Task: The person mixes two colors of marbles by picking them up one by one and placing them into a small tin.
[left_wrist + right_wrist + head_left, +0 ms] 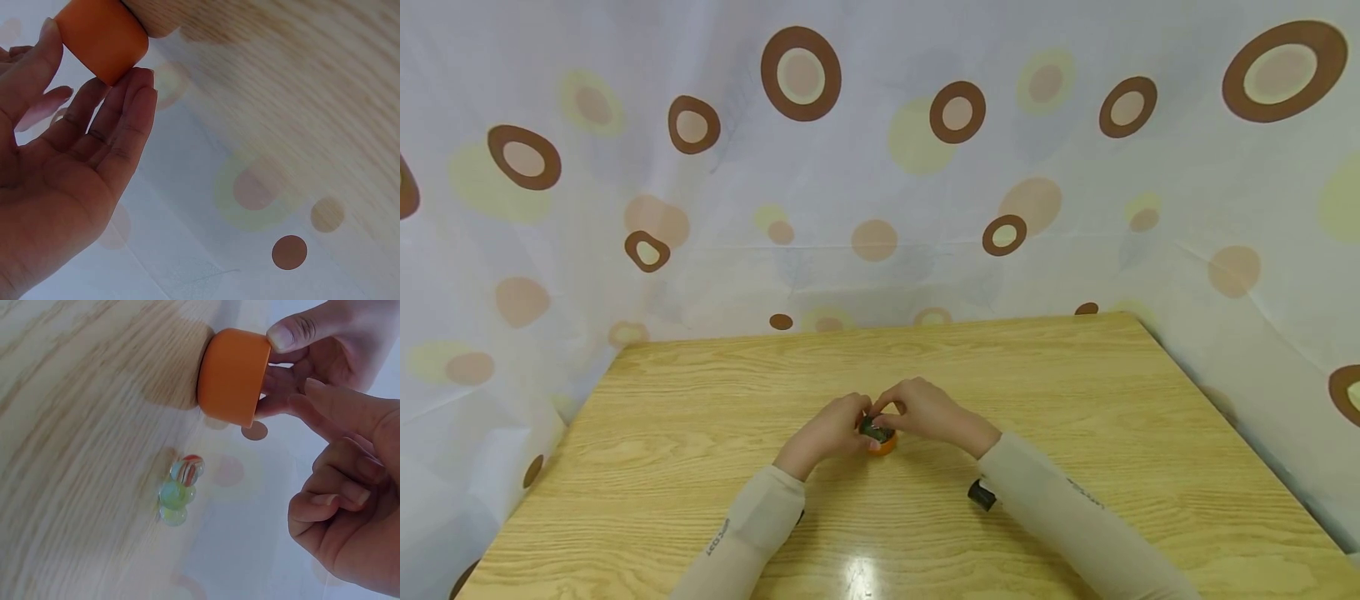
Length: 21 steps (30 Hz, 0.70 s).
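Observation:
A small round orange cup (232, 378) stands on the wooden table, its dark opening upward in the head view. My left hand (835, 429) holds it at the side, thumb at the rim and the other fingers against the far wall. Over the opening is my right hand (925, 408), index finger and thumb reaching down to the dark green inside. Its other fingers (331, 500) are curled in toward the palm. I cannot tell whether the right fingertips pinch anything. Several glass marbles (178, 495), greenish and red-striped, lie together on the table beside the cup in the right wrist view.
The light wooden table (700, 383) reaches back to a white curtain (865, 192) patterned with brown and yellow circles, which also hangs along both sides. A small black device (981, 495) sits at the right sleeve's cuff.

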Motion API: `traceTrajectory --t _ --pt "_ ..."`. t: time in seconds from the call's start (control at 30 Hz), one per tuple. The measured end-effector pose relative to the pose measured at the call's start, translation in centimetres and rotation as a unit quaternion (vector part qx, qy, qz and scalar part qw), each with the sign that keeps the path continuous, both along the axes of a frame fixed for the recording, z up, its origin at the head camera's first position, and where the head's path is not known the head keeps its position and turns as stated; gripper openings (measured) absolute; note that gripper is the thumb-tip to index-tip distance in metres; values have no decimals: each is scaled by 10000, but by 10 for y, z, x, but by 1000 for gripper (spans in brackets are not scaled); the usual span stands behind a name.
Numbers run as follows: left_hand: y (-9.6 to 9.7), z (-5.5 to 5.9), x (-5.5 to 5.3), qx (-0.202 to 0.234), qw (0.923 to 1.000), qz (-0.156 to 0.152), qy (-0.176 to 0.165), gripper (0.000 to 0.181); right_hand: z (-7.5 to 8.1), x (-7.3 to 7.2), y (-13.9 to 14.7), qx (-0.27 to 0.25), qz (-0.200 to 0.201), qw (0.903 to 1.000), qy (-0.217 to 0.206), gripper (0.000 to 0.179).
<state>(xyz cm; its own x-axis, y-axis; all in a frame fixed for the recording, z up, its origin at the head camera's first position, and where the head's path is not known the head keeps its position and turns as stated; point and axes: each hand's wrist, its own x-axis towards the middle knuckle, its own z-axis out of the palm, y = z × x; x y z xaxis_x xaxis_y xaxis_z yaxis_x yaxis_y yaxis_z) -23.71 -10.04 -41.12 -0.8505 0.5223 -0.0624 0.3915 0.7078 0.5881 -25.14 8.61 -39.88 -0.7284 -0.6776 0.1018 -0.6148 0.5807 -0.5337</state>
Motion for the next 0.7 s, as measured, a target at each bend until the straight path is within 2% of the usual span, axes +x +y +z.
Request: traceTrajectory --t 0.23,0.47,0.7 --pt "1 -1 0 -42 10000 -5 53 37 3 -5 13 -63 -310 9995 -87 19" --pt "1 0 1 -120 9999 58 9 37 5 -12 24 -61 -555 9984 -122 24" --pt "1 -1 0 -148 9998 94 45 37 2 -17 32 -99 -647 9977 -183 23"
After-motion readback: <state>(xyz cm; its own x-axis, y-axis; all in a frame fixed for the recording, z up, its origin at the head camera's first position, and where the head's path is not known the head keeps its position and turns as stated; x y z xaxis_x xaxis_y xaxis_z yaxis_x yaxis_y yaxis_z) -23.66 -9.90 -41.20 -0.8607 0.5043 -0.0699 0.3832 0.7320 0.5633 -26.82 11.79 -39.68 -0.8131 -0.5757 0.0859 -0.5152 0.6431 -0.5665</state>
